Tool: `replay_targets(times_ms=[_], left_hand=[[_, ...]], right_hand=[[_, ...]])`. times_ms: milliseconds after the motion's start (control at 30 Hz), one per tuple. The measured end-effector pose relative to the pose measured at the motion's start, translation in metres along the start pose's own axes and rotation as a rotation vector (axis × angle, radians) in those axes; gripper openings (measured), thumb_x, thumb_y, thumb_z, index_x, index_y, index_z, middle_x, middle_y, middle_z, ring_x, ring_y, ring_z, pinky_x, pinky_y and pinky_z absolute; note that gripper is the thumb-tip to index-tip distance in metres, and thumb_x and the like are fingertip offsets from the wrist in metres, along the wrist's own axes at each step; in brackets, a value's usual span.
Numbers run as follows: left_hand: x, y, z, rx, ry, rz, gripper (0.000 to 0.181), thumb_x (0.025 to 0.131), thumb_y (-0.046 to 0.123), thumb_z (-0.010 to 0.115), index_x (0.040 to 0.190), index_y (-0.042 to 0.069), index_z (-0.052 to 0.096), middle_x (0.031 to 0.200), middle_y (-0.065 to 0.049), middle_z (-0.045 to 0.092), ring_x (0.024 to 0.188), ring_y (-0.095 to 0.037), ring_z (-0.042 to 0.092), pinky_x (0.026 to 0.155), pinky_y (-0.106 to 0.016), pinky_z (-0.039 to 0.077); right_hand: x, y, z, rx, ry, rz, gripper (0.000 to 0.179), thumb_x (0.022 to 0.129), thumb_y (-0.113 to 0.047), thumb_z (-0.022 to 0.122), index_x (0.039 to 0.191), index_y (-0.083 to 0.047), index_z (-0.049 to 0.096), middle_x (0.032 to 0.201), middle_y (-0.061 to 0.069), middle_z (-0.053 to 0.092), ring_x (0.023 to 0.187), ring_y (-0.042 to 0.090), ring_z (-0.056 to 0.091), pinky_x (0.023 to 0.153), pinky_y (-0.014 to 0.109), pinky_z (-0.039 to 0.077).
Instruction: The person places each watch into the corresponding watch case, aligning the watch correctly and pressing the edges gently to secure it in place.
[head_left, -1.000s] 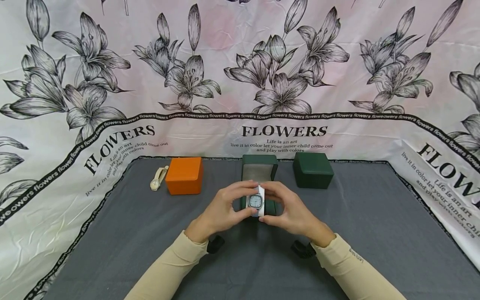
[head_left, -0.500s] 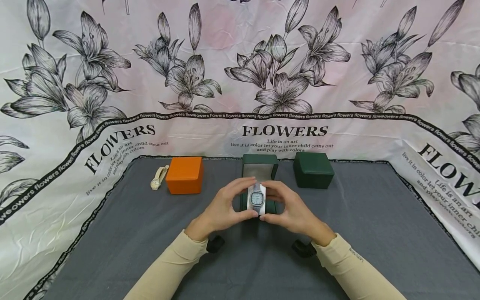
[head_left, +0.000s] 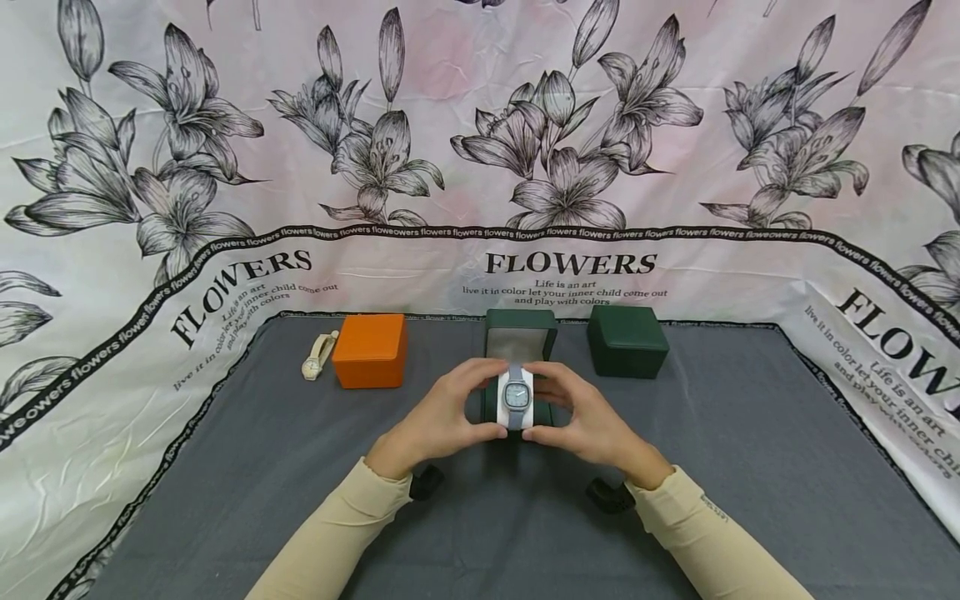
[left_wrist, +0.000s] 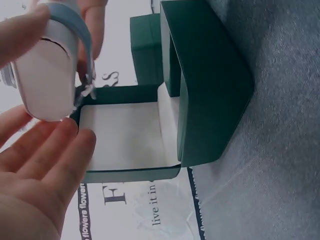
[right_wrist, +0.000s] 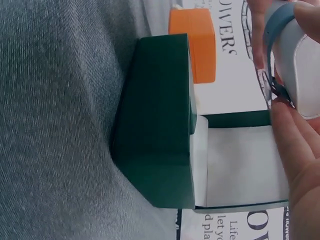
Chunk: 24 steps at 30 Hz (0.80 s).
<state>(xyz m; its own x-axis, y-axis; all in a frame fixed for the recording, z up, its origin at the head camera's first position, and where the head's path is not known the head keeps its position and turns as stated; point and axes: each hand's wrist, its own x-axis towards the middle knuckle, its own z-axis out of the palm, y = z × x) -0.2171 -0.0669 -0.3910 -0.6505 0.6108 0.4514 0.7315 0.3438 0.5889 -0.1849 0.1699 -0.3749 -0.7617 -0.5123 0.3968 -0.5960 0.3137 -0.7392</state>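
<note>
A wristwatch [head_left: 516,396] with a blue-grey strap and squarish face is wrapped around a white cushion [left_wrist: 47,80]. My left hand [head_left: 442,412] grips the cushion's left side, thumb and fingers at opposite ends. On the other side my right hand [head_left: 588,417] holds it the same way. Below and behind the hands stands a green watch box [left_wrist: 215,90], its lid raised and its pale lining showing. From the head view, the cushion and hands cover most of the box's lower part. Both wrist views show the watch held apart from the box, with the strap's buckle at one edge.
An orange box [head_left: 369,352] stands at the back left, with a cream-strapped watch [head_left: 318,357] lying beside it. A second green box [head_left: 627,342], shut, is at the back right. Dark grey cloth [head_left: 510,533] covers the table, and a flower-printed sheet [head_left: 570,275] hangs behind.
The watch and cushion have turned so the face and strap sit centred and upright between the hands. The hands have barely shifted; the boxes stay where they were.
</note>
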Motion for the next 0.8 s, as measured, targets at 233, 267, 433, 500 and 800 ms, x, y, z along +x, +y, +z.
replay_targets(times_ms=[233, 267, 433, 500, 800], left_hand=[[0.004, -0.004, 0.005, 0.059, -0.007, -0.054, 0.072, 0.074, 0.025, 0.084, 0.137, 0.009, 0.051, 0.137, -0.005, 0.05, 0.121, -0.017, 0.05, 0.1, -0.033, 0.044], [0.004, -0.005, 0.006, 0.063, -0.011, -0.063, 0.072, 0.074, 0.025, 0.084, 0.136, 0.009, 0.052, 0.137, -0.005, 0.05, 0.121, -0.018, 0.051, 0.099, -0.034, 0.044], [0.012, -0.015, 0.011, 0.072, -0.054, -0.13, 0.07, 0.074, 0.03, 0.084, 0.134, 0.009, 0.054, 0.134, -0.004, 0.053, 0.119, -0.018, 0.052, 0.098, -0.035, 0.045], [0.017, -0.018, 0.013, 0.067, -0.073, -0.153, 0.069, 0.074, 0.03, 0.084, 0.133, 0.01, 0.055, 0.132, -0.004, 0.054, 0.118, -0.019, 0.053, 0.098, -0.035, 0.045], [0.027, -0.038, 0.021, 0.101, -0.132, -0.201, 0.067, 0.074, 0.03, 0.084, 0.132, 0.011, 0.056, 0.13, -0.003, 0.056, 0.115, -0.021, 0.055, 0.097, -0.034, 0.046]], right_hand=[[0.001, 0.038, 0.001, -0.11, -0.017, -0.006, 0.074, 0.078, -0.017, 0.081, 0.141, -0.013, 0.042, 0.132, 0.004, 0.048, 0.116, 0.021, 0.055, 0.095, 0.043, 0.047], [0.002, 0.044, 0.001, -0.126, -0.021, 0.007, 0.074, 0.078, -0.021, 0.081, 0.141, -0.017, 0.042, 0.132, 0.0, 0.048, 0.117, 0.018, 0.054, 0.096, 0.042, 0.046], [0.005, 0.059, -0.002, -0.194, -0.049, 0.063, 0.071, 0.079, -0.035, 0.078, 0.139, -0.019, 0.044, 0.132, -0.006, 0.047, 0.122, 0.013, 0.048, 0.102, 0.039, 0.041], [0.008, 0.063, -0.003, -0.211, -0.059, 0.08, 0.072, 0.078, -0.036, 0.078, 0.139, -0.016, 0.045, 0.131, -0.005, 0.048, 0.122, 0.016, 0.049, 0.102, 0.041, 0.041], [0.02, 0.076, -0.007, -0.296, -0.154, 0.137, 0.067, 0.079, -0.033, 0.077, 0.136, -0.012, 0.047, 0.132, 0.003, 0.052, 0.12, 0.026, 0.051, 0.099, 0.048, 0.042]])
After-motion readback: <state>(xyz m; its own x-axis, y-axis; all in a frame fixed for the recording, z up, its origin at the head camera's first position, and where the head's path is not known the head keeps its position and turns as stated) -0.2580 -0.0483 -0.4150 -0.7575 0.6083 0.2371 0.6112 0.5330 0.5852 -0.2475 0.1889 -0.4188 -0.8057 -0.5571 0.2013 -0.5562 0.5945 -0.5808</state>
